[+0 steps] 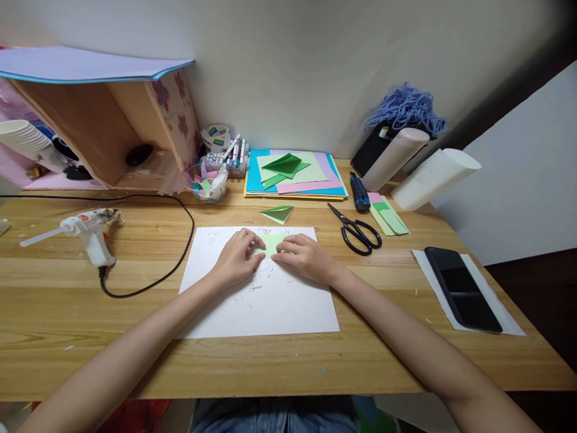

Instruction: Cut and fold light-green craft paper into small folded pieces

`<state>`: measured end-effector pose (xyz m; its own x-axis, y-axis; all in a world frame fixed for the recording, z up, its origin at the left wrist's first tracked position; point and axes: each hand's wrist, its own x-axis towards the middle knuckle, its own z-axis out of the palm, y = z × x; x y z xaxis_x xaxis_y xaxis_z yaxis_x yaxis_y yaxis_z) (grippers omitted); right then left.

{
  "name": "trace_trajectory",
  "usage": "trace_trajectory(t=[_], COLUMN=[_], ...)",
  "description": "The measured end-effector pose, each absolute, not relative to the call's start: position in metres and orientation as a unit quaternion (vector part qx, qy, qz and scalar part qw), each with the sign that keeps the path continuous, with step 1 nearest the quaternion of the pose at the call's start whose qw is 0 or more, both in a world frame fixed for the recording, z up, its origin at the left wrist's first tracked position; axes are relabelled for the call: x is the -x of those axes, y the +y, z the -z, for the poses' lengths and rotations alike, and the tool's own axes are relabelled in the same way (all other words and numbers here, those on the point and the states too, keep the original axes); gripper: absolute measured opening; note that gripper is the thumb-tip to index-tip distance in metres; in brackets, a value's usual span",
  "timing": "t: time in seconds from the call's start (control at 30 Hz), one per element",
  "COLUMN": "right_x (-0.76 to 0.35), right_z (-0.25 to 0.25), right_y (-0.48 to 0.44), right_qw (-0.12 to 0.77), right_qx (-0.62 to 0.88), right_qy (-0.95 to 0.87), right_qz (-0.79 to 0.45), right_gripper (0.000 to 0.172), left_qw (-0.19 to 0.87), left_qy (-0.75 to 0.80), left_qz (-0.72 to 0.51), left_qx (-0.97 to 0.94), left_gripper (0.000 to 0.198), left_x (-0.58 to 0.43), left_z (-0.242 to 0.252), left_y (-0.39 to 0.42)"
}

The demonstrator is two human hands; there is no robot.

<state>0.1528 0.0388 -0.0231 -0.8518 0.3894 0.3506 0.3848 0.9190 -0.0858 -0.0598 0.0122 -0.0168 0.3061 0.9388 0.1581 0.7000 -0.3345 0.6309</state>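
A small piece of light green paper [273,242] lies on a white sheet [288,307] marked with specks of colour. My left hand [238,257] pinches its left edge between thumb and fingers. On the opposite edge, my right hand [304,257] grips the paper with curled fingers. Parts of the paper are hidden under the fingertips. Just beyond the sheet sits a folded green paper piece [277,214]. Further back, a darker green folded piece [285,165] rests on a stack of coloured paper [331,187].
Black-handled scissors [356,231], a utility knife [359,193] and green paper strips [388,216] lie to the right. A phone [462,288] rests at far right. On the left stands a glue gun [92,234] with its looping cord [157,282]. A scrap bowl [211,187] is behind.
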Motion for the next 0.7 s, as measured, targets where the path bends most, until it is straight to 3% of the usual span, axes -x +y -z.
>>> trace_trajectory(t=[0.7], right_x=[-0.172], right_z=[0.023], right_y=[0.047], right_qw=[0.223], right_qx=[0.24], right_qy=[-0.942], right_qz=[-0.076], right_gripper=[0.022], left_qw=[0.236], left_qy=[0.493], left_qz=[-0.271], left_qx=[-0.792], left_gripper=[0.016], left_x=[0.064], left_z=[0.016], left_y=[0.012])
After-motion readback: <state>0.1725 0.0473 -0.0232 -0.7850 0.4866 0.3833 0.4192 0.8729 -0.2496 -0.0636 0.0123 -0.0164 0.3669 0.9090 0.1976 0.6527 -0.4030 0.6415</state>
